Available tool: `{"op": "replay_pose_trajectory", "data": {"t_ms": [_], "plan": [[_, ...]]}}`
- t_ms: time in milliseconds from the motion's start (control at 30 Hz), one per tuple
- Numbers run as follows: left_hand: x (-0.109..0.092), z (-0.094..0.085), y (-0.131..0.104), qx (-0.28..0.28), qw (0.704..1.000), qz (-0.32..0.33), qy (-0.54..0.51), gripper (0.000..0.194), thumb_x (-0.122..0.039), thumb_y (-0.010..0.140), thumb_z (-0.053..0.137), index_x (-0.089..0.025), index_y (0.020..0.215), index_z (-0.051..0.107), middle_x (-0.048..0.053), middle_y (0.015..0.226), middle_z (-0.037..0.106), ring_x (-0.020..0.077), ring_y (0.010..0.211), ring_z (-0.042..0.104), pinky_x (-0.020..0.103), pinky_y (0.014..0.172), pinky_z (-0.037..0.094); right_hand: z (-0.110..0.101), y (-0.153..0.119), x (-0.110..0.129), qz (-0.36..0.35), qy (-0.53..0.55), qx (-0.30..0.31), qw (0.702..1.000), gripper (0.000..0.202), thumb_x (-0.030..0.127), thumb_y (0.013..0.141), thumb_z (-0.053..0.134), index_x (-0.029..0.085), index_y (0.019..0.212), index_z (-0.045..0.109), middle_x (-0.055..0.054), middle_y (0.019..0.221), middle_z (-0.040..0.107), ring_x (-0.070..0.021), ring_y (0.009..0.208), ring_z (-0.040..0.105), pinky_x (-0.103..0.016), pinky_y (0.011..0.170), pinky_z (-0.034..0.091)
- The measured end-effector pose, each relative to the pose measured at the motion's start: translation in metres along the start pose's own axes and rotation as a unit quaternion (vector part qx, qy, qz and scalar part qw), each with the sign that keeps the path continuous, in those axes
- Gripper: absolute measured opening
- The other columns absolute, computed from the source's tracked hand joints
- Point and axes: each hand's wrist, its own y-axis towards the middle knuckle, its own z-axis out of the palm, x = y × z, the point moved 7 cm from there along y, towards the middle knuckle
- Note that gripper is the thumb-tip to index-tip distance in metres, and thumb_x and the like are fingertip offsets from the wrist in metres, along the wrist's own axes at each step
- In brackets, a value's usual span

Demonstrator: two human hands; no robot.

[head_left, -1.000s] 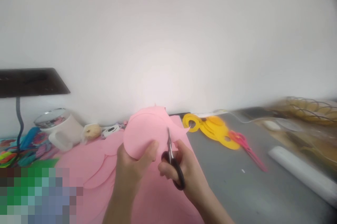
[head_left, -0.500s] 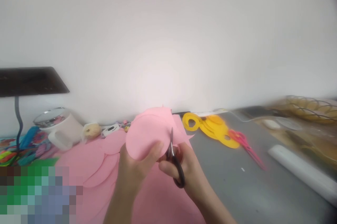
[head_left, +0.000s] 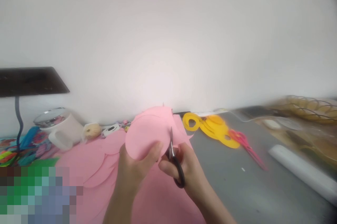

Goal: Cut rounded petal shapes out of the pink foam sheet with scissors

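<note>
My left hand (head_left: 138,164) grips a pink paper circle (head_left: 147,134), its thumb pressed on the near face and the other fingers hidden behind. More pink paper shows behind the circle's upper and right edges. Black-handled scissors (head_left: 176,168) are in my right hand (head_left: 186,166), fingers wrapped round the handles. Their blades point up along the circle's right edge, at the pink paper. Large pink circles (head_left: 81,162) lie overlapped on the table to the left, and a pink sheet (head_left: 160,196) lies below my hands.
Yellow paper rings (head_left: 191,123) and yellow cut pieces (head_left: 216,127) lie right of my hands, beside pink scissors (head_left: 247,146). A white roll (head_left: 302,173) lies farther right. At left stand a white mug (head_left: 65,131) and a dark panel (head_left: 31,81) with a cable. A wall rises behind.
The hands stay almost in place. The paper circle and the scissor blades have shifted very slightly; nothing has been let go.
</note>
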Motion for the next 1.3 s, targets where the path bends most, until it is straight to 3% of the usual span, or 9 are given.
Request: {"op": "replay_pose_trajectory", "data": {"t_ms": [233, 500, 733, 933, 1100, 1300], "plan": [[0.007, -0.002, 0.005, 0.024, 0.999, -0.003, -0.029, 0.021, -0.025, 0.054, 0.080, -0.020, 0.063, 0.062, 0.000, 0.064, 0.064, 0.0205, 0.071, 0.064, 0.027, 0.058, 0.050, -0.001, 0.002, -0.009, -0.017, 0.018, 0.006, 1.000, 0.041, 0.020, 0.055, 0.074, 0.024, 0.063, 0.035, 0.011, 0.049, 0.043, -0.0058, 0.044, 0.031, -0.019, 0.041, 0.027], [0.005, 0.000, 0.004, 0.009, 1.000, -0.001, -0.021, 0.020, -0.033, 0.061, 0.073, -0.020, 0.057, 0.058, -0.002, 0.051, 0.056, 0.0139, 0.052, 0.054, 0.025, 0.049, 0.044, 0.005, -0.001, 0.003, 0.001, -0.030, 0.037, 0.999, 0.029, 0.018, 0.058, 0.062, 0.022, 0.049, 0.035, 0.009, 0.045, 0.034, -0.0050, 0.044, 0.025, -0.022, 0.042, 0.021], [0.001, 0.001, 0.000, -0.010, 1.000, 0.003, -0.020, 0.022, -0.038, 0.061, 0.073, -0.018, 0.068, 0.067, 0.001, 0.058, 0.064, 0.0200, 0.067, 0.063, 0.027, 0.056, 0.049, 0.005, -0.002, 0.005, 0.030, -0.031, 0.005, 0.999, 0.024, 0.021, 0.054, 0.062, 0.022, 0.052, 0.038, 0.006, 0.047, 0.045, -0.0087, 0.046, 0.038, -0.023, 0.044, 0.028], [0.002, -0.002, 0.001, -0.013, 1.000, -0.006, -0.007, 0.026, -0.034, 0.057, 0.076, -0.020, 0.077, 0.068, 0.001, 0.075, 0.070, 0.0217, 0.079, 0.065, 0.030, 0.067, 0.051, 0.010, -0.001, 0.008, 0.012, -0.018, 0.045, 0.999, 0.030, 0.017, 0.055, 0.060, 0.022, 0.043, 0.034, 0.010, 0.043, 0.027, -0.0055, 0.044, 0.022, -0.023, 0.043, 0.019], [0.003, 0.000, 0.002, 0.010, 1.000, 0.002, -0.003, 0.023, -0.032, 0.057, 0.077, -0.020, 0.072, 0.065, 0.001, 0.072, 0.069, 0.0211, 0.077, 0.065, 0.029, 0.066, 0.051, 0.009, 0.002, 0.013, -0.044, 0.068, 0.063, 0.995, 0.033, 0.024, 0.052, 0.076, 0.022, 0.060, 0.045, 0.009, 0.049, 0.040, -0.0082, 0.047, 0.030, -0.023, 0.045, 0.026], [0.000, 0.002, 0.000, 0.009, 1.000, 0.008, -0.001, 0.030, -0.037, 0.060, 0.073, -0.019, 0.084, 0.072, 0.004, 0.083, 0.073, 0.0243, 0.085, 0.066, 0.031, 0.069, 0.054, 0.006, 0.001, 0.007, -0.032, 0.083, 0.056, 0.994, 0.046, 0.024, 0.049, 0.084, 0.022, 0.075, 0.046, 0.008, 0.053, 0.047, -0.0089, 0.049, 0.034, -0.022, 0.047, 0.031]]}}
